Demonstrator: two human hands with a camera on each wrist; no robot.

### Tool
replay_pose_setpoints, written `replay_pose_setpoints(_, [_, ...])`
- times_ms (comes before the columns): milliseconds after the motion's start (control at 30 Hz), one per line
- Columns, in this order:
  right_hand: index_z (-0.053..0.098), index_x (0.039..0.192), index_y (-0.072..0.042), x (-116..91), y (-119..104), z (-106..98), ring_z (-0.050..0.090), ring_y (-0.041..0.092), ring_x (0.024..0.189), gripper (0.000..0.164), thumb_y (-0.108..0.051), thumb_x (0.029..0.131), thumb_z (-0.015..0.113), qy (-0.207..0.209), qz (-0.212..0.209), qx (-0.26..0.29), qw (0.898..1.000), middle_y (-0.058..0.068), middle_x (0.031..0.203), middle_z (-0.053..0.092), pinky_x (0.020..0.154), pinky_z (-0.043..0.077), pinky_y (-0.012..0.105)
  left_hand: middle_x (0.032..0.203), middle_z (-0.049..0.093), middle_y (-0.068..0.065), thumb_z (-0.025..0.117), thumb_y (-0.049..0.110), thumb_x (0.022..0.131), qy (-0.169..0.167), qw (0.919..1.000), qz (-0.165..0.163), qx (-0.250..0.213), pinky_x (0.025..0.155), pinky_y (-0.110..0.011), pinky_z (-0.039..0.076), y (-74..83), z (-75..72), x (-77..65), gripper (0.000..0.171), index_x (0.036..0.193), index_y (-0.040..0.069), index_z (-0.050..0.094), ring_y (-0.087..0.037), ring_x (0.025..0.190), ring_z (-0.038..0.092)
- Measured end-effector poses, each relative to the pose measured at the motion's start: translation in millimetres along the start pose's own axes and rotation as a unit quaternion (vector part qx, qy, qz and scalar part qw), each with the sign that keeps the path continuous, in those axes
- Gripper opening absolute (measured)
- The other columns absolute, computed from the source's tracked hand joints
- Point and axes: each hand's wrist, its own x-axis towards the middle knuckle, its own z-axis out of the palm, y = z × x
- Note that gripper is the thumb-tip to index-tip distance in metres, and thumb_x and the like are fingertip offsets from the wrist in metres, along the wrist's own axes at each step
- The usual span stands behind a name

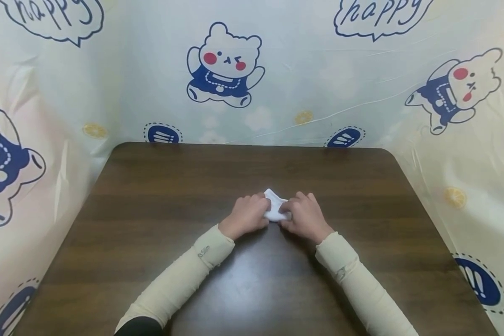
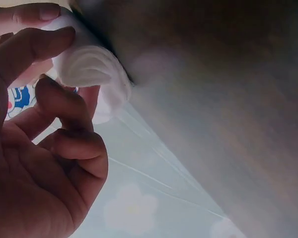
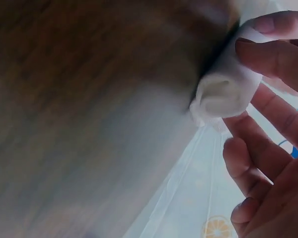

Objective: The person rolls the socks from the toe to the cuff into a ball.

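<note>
Head: white cloth roll (image 1: pixel 274 212) is pinched by left hand (image 1: pixel 248 215) and right hand (image 1: pixel 306 217) on the table (image 1: pixel 172 175); left wrist: coiled end (image 2: pixel 89 67) is seen against the table, loosely layered; right wrist: opposite end (image 3: pixel 221 96) likewise, so even, snug pressure tableward is probably best applied.

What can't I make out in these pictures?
White rolled cloth: ends hidden in the head view by the left hand and right hand.
Dark marks on the cream fabric sleeves: too small to read, head view.
Dark brown wooden tabletop: near edge cut off by the head view's bottom.
</note>
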Motion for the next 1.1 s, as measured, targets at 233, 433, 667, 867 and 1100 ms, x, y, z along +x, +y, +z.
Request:
replay_pose_setpoints(233, [0.073, 0.1, -0.015, -2, 3, -3, 0.047, 0.016, 0.074, 0.021, -0.027, 0.085, 0.08, -0.038, 0.037, 0.09, 0.994, -0.009, 0.08, 0.064, 0.075, 0.032, 0.036, 0.075, 0.058, 0.002, 0.073, 0.026, 0.088, -0.038, 0.9968, -0.033, -0.062, 0.053, -0.034, 0.044, -0.2, -7.1, -2.9, 0.017, 0.095, 0.012, 0.066, -0.017, 0.062, 0.054])
replay_pose_setpoints(433, [0.073, 0.101, -0.013, -3, 8, 0, 0.051, 0.014, 0.075, 0.015, -0.024, 0.092, 0.074, -0.046, 0.03, 0.151, 0.987, -0.009, 0.081, 0.066, 0.075, 0.034, 0.038, 0.085, 0.061, -0.002, 0.066, 0.025, 0.093, -0.046, 0.9909, -0.061, -0.111, 0.061, -0.035, 0.046, -2.2, -7.8, -5.3, 0.025, 0.113, 0.01, 0.059, -0.019, 0.069, 0.056])
replay_pose_setpoints(667, [0.073, 0.104, -0.011, 0, 11, -1, 0.056, 0.013, 0.078, 0.015, -0.024, 0.097, 0.067, -0.077, 0.033, 0.181, 0.98, -0.008, 0.085, 0.068, 0.078, 0.035, 0.039, 0.084, 0.06, -0.004, 0.06, 0.021, 0.099, -0.057, 0.9863, -0.072, -0.137, 0.061, -0.036, 0.047, -2.9, -5.3, -4.8, 0.023, 0.118, 0.012, 0.05, -0.02, 0.07, 0.057])
replay_pose_setpoints(867, [0.073, 0.104, -0.014, 1, 10, -3, 0.053, 0.019, 0.079, 0.02, -0.031, 0.097, 0.067, -0.091, 0.066, 0.13, 0.985, -0.006, 0.082, 0.066, 0.073, 0.033, 0.039, 0.084, 0.061, -0.004, 0.058, 0.021, 0.101, -0.055, 0.9884, -0.075, -0.12, 0.061, -0.037, 0.047, -3.7, -1.2, 0.3, 0.01, 0.108, 0.015, 0.054, -0.02, 0.072, 0.057])
replay_pose_setpoints(1100, [0.071, 0.094, -0.016, -4, 3, 0, 0.046, 0.019, 0.08, 0.016, -0.031, 0.089, 0.076, 0.017, 0.013, 0.023, 1.0, -0.004, 0.083, 0.062, 0.07, 0.032, 0.036, 0.097, 0.057, 0.0, 0.064, 0.016, 0.097, -0.023, 0.9972, -0.04, -0.059, 0.058, -0.037, 0.047, -3.5, -2.0, 0.8, 0.005, 0.098, 0.021, 0.066, -0.02, 0.074, 0.055])
